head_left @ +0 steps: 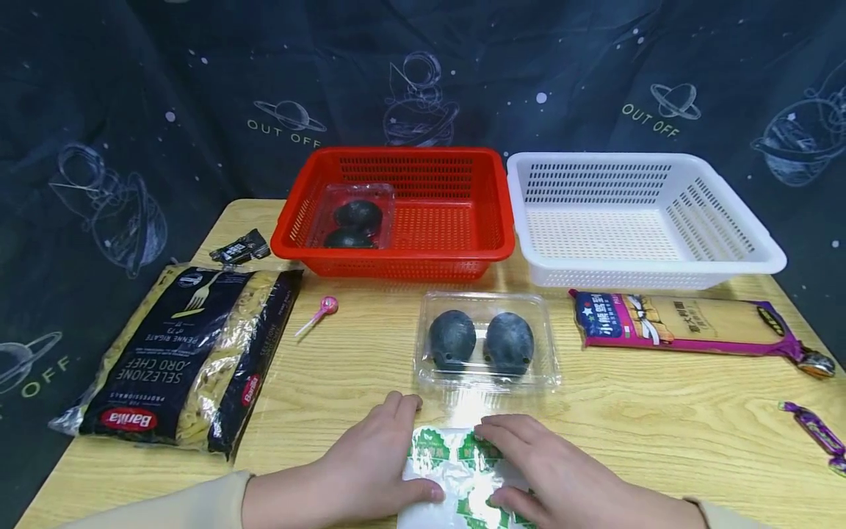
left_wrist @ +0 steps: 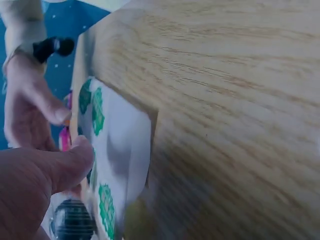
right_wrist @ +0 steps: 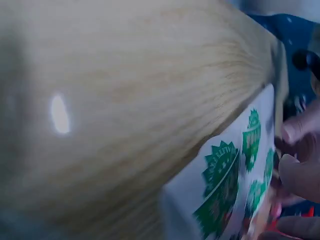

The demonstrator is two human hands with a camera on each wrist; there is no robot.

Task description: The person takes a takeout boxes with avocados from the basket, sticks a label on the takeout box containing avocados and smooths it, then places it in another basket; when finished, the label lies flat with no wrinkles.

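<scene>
A white plastic packet (head_left: 456, 470) printed with green badges lies at the near edge of the table, between both hands. My left hand (head_left: 360, 463) holds its left side, the thumb on top and the fingers along the edge. In the left wrist view the left thumb (left_wrist: 75, 162) rests against the packet (left_wrist: 120, 135). My right hand (head_left: 558, 470) holds the right part, its bent fingertips near the far edge and the thumb on the printed face. What the packet contains is hidden. Just beyond it sits a clear box (head_left: 485, 378) with two dark egg-shaped items.
A red basket (head_left: 396, 256) with a similar clear box inside stands behind, beside a white basket (head_left: 651, 264). On the left lie a penne bag (head_left: 172, 360), a black wrapper (head_left: 240, 248) and a pink lollipop (head_left: 327, 305). A spaghetti packet (head_left: 681, 321) and purple candy (head_left: 819, 433) lie right.
</scene>
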